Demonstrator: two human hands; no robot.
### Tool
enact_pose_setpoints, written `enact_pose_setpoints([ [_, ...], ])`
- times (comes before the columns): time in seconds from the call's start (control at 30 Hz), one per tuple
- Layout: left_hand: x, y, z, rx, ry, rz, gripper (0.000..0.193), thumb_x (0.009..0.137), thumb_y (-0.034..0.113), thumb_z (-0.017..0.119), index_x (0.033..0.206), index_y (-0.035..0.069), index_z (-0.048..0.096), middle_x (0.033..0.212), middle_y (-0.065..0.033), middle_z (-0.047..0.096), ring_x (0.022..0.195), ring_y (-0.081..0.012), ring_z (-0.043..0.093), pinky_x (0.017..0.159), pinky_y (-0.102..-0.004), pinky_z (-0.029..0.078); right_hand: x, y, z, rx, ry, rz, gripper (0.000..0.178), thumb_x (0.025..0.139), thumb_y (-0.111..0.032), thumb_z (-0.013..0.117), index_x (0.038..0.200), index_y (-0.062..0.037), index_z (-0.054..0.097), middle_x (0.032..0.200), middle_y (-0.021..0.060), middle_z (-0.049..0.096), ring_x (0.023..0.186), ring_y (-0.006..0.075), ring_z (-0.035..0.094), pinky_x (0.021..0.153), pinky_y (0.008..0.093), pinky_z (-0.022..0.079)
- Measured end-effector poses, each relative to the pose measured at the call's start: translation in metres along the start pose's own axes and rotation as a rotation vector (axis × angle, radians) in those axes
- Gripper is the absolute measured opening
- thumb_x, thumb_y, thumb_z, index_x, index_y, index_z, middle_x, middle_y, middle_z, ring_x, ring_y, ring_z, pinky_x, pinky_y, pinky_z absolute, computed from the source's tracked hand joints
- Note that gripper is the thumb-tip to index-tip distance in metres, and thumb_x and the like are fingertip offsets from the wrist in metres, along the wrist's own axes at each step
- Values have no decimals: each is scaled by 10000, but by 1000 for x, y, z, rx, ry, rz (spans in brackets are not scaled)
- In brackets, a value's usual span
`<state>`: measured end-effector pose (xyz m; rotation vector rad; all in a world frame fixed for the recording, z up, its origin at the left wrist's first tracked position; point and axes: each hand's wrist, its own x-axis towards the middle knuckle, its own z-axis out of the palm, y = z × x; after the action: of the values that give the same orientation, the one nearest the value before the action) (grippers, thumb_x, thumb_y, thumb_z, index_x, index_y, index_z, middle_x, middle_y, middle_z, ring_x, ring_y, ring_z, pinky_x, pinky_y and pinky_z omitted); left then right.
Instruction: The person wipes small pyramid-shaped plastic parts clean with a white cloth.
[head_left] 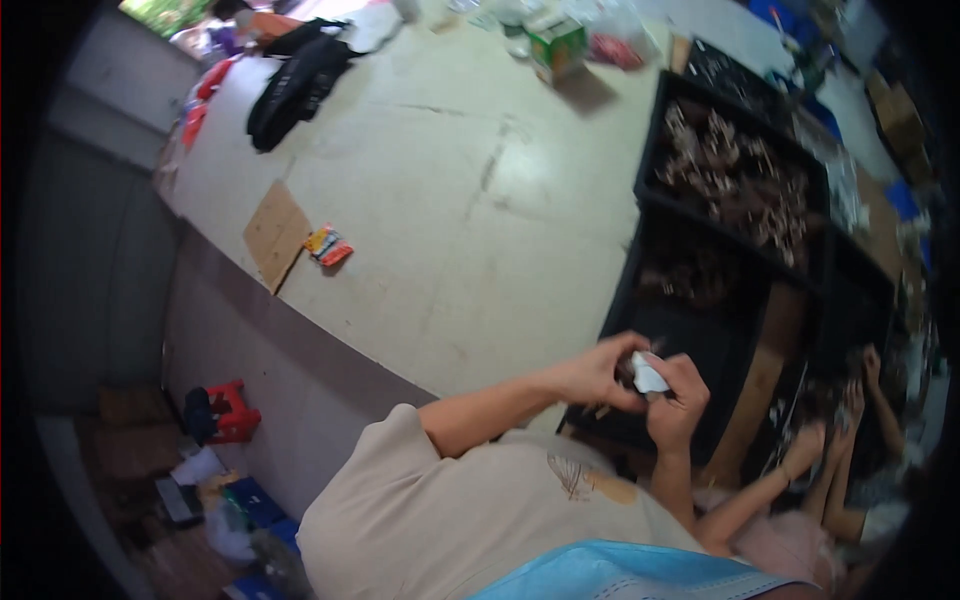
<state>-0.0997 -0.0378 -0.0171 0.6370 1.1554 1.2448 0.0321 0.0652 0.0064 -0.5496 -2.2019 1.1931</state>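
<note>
Pinching a blurred white piece (pixel 650 373) between the thumb and fingers of the right hand (pixel 682 395); just beside, at nine o'clock, curling the left hand (pixel 603 375) with thumb and fingertips around a small dark item (pixel 628 372), too blurred and hidden to identify. Impossible to tell whether touching the white piece with the left fingertips too. Held over the near part of a black tray (pixel 700 340), with dark brown pieces (pixel 690 275) farther in at one o'clock and a brown strip (pixel 765 370) at three. Beyond, also at one o'clock, a second black tray (pixel 650 150) heaped with shiny brown parts (pixel 735 180). Around three to four o'clock, other people's hands (pixel 803 450), blurred. Toward eleven, a pale table (pixel 430 220), bearing at ten a flat cardboard piece (pixel 277 235) beside an orange packet (pixel 328 245), at half past ten a black bag-like bundle (pixel 300 88), near half past eleven a green box (pixel 557 47). At nine, well apart, a red stool (pixel 235 412). At six, a light-blue mask (pixel 620 572).
</note>
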Motion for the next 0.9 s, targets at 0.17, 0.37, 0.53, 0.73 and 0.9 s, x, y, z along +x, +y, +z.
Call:
enact_pose_setpoints([
  [0.17,-7,9,-3,53,48,-86,826,616,124,876,1304,18,431,1041,-39,575,901,-106,577,747,-249,494,28,6,-8,-69,-6,-15,376,637,91,592,949,-67,731,729,109,593,645,250,592,570,305,471],
  [0.37,5,4,-7,-1,19,162,798,609,84,855,1284,24,434,1059,-37,542,875,-91,549,743,-245,480,15,-10,2,31,-18,-122,337,618,66,706,930,-55,738,711,79,594,630,181,590,573,268,473],
  [0.53,1,10,1,-106,24,-81,760,628,58,839,1274,23,440,1033,-32,555,896,-79,563,727,-220,483,30,14,-14,36,30,15,252,699,28,699,923,-81,731,777,75,636,660,214,633,572,288,501],
  [0.73,-3,19,14,155,210,-11,786,633,73,831,1291,3,406,1027,-71,587,907,-147,601,782,-275,507,25,-3,-13,-64,-76,-66,272,678,47,654,905,-83,730,778,70,637,668,224,644,583,310,518],
  [0.9,-4,10,18,604,308,205,871,600,80,839,1331,23,368,1016,-139,605,908,-250,625,807,-340,507,24,-9,-14,-129,-85,-51,263,669,33,685,911,-66,715,750,88,618,659,243,628,579,304,506],
])
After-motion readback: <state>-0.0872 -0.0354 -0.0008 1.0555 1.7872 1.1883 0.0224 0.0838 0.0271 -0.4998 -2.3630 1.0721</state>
